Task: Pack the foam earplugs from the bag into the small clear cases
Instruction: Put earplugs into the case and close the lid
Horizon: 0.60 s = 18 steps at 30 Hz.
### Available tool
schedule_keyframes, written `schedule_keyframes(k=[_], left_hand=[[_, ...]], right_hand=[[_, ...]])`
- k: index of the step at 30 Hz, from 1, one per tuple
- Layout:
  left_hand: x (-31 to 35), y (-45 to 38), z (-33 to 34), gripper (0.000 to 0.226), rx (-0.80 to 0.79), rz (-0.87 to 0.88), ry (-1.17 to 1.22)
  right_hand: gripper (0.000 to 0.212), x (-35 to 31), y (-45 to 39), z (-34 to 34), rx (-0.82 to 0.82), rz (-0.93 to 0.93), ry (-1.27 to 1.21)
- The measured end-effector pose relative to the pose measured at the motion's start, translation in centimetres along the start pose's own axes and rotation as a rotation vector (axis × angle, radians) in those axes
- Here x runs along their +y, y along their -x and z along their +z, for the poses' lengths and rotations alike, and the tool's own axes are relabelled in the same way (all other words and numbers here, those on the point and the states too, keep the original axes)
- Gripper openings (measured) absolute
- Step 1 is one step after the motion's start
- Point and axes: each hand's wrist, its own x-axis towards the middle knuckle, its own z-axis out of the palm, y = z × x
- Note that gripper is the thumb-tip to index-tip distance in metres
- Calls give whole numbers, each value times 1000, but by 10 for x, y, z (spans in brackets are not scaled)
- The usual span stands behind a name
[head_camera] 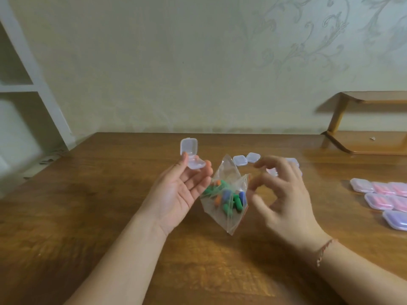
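Note:
My left hand [182, 190] is palm up and pinches an open small clear case [195, 162] between thumb and fingertips, its lid standing upright. A clear zip bag [229, 221] with green, blue and orange foam earplugs [229, 202] stands on the wooden table [110, 194] between my hands, its left side against my left fingers. My right hand [284, 194] is blurred, fingers curled at the bag's upper right edge. Whether it pinches the bag is unclear.
Several shut clear cases [246, 159] lie behind the bag and my right hand. More cases [381, 195] with pink contents sit in rows at the right edge. A wooden shelf [363, 142] stands at the back right, a white shelf unit [33, 89] at the left.

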Motion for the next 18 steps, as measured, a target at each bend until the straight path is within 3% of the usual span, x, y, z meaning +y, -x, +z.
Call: schedule_keyframes(k=[4,7,13,18], left_hand=[[-9,-16,-11,34,162,74,-43],[-14,-26,-16,30,224,140,-86],[-18,-30,-17,29,204,114,-227],[-18,-30,-17,22,210,90,-253]], right_hand=[[20,3,3,14,-256,-20,295],[21,-2,-2,20,-395,78,335],[16,-3,-5,35,-322,-68,360],[16,-5,-5,35,-322,-69,450]])
